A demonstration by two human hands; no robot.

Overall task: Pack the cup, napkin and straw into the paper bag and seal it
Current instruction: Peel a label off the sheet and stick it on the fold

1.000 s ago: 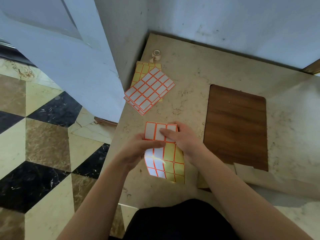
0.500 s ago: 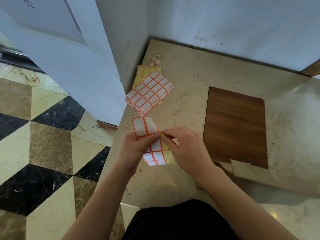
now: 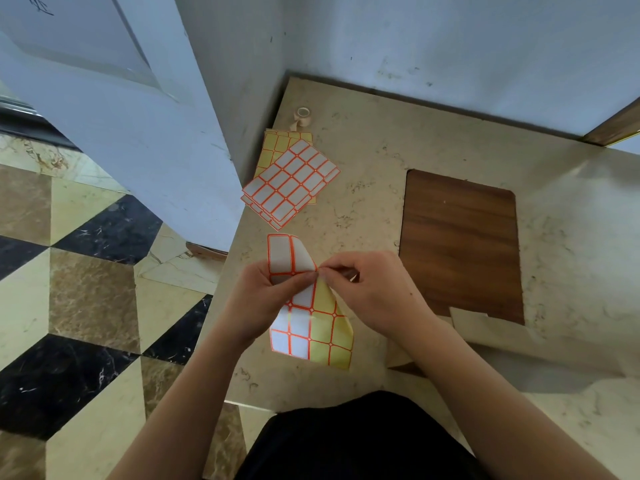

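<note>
Brown paper bag [image 3: 526, 344] lies flat on the beige marble counter [image 3: 363, 209], at the near right, partly over the near edge of a dark wooden board [image 3: 460, 244]; the right forearm crosses its left end. Neither cup, napkin nor straw can be made out in the head view.

Left of the board, both hands work above the counter on a sheet of white labels with orange borders on yellow backing [image 3: 311, 327]. The left hand [image 3: 263, 299] grips the sheet at its middle, thumb curled across the front, so the far part stands up and the near part hangs curled. The right hand [image 3: 374, 292] pinches at the sheet's right edge with thumb and forefinger, the tips touching those of the left hand.

Farther off on the left lies a stack of similar label sheets [image 3: 291, 181], and beyond it, near the wall, a small roll of tape [image 3: 302, 114]. A checkered marble floor [image 3: 86, 271] lies on the left.
</note>
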